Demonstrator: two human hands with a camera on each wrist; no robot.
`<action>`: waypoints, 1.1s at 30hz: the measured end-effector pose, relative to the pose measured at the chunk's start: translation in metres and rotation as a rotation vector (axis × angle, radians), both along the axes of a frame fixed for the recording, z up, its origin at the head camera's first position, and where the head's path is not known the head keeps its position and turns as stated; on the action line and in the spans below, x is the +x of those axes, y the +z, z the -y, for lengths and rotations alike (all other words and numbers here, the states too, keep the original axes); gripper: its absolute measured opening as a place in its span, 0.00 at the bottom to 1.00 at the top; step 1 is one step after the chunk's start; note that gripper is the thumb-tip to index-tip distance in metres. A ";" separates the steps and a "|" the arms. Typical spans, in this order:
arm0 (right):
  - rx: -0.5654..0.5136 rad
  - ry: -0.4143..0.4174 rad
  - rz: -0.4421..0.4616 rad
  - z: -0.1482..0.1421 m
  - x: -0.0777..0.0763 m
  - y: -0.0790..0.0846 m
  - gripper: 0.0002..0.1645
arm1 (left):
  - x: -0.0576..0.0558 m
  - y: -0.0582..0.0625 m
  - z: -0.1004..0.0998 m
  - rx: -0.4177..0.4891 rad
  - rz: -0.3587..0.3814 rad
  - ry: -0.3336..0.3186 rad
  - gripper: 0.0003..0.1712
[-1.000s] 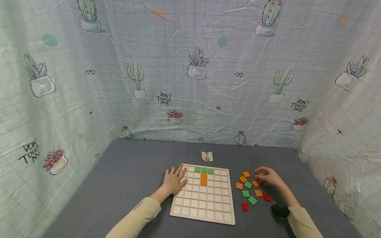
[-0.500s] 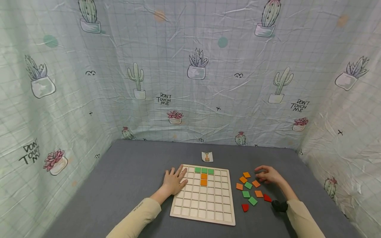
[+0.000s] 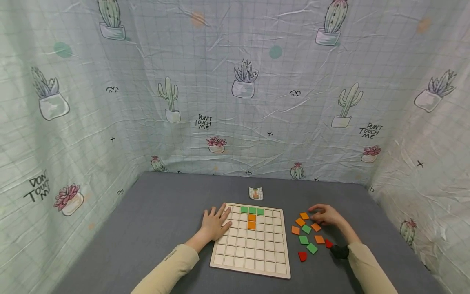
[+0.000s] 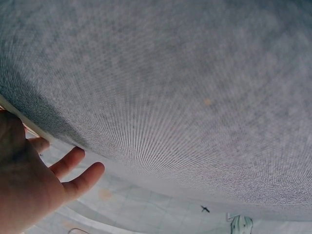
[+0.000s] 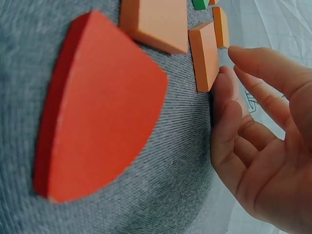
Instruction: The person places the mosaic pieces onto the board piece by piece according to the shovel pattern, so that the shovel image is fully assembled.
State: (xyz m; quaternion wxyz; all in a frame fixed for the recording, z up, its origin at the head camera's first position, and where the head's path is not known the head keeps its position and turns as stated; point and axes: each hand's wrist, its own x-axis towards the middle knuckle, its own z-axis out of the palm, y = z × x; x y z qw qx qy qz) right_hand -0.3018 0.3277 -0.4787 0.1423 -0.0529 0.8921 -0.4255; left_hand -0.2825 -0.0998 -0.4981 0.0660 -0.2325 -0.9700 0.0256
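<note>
My left hand (image 3: 213, 223) rests on the upper left edge of a pale wooden grid board (image 3: 249, 265), fingers spread. In the left wrist view, part of that hand (image 4: 39, 180) shows against the grey cloth. Three green tiles (image 3: 252, 210) fill part of the board's top row, with two orange tiles (image 3: 251, 221) below the middle one. To the right, my right hand (image 3: 327, 214) hovers beside loose orange tiles (image 3: 316, 227), its thumb and forefinger apart. In the right wrist view, the fingers of this hand (image 5: 258, 131) are bent near an orange tile (image 5: 204, 56), and nothing shows between them.
Several green tiles (image 3: 303, 240) and more orange tiles (image 3: 295, 230) lie loose right of the board. Two red rounded pieces (image 3: 302, 256) lie nearer the front. A small printed card (image 3: 256, 193) lies behind the board. A patterned curtain (image 3: 235, 122) borders the grey table (image 3: 176, 196).
My right hand rose off an orange tile, uncovering it, then shifted left toward the farther orange tiles. The left hand and the board stayed put.
</note>
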 end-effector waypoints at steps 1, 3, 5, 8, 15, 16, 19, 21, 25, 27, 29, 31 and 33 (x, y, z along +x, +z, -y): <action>0.002 0.019 0.001 0.000 0.000 0.000 0.25 | 0.000 0.000 0.000 -0.002 0.000 0.001 0.31; -0.002 0.054 0.004 0.000 -0.001 0.001 0.25 | -0.001 -0.001 -0.001 -0.009 -0.005 0.006 0.31; -0.009 0.093 0.008 0.001 -0.002 0.002 0.26 | -0.001 -0.001 -0.001 -0.016 -0.006 0.011 0.31; -0.020 0.132 0.012 0.002 -0.002 0.002 0.26 | 0.000 -0.001 -0.001 -0.018 -0.008 0.013 0.32; -0.017 0.095 0.012 0.006 -0.002 0.000 0.26 | 0.000 0.000 -0.002 -0.008 0.009 0.010 0.32; -0.016 0.089 0.008 0.006 -0.002 -0.001 0.26 | 0.000 0.000 -0.002 -0.010 0.011 0.010 0.32; -0.007 0.078 -0.013 0.007 -0.002 -0.003 0.24 | -0.001 0.000 -0.001 -0.015 0.014 0.014 0.32; 0.001 0.064 -0.023 0.008 -0.002 -0.004 0.22 | -0.002 -0.001 -0.001 -0.018 0.015 0.016 0.32; 0.011 0.048 -0.035 0.009 -0.002 -0.005 0.22 | -0.003 -0.003 -0.001 -0.023 0.010 0.020 0.32; -0.015 0.084 -0.049 0.005 -0.003 -0.006 0.20 | -0.003 -0.003 -0.001 -0.026 0.010 0.022 0.32; -0.032 0.094 -0.055 0.002 -0.004 -0.007 0.20 | -0.003 -0.003 -0.001 -0.027 0.010 0.024 0.32; -0.033 0.084 -0.058 0.000 -0.004 -0.009 0.20 | -0.003 -0.003 -0.002 -0.029 0.011 0.025 0.32; -0.011 0.055 -0.064 0.001 -0.004 -0.010 0.19 | -0.003 -0.004 -0.002 -0.029 0.012 0.025 0.32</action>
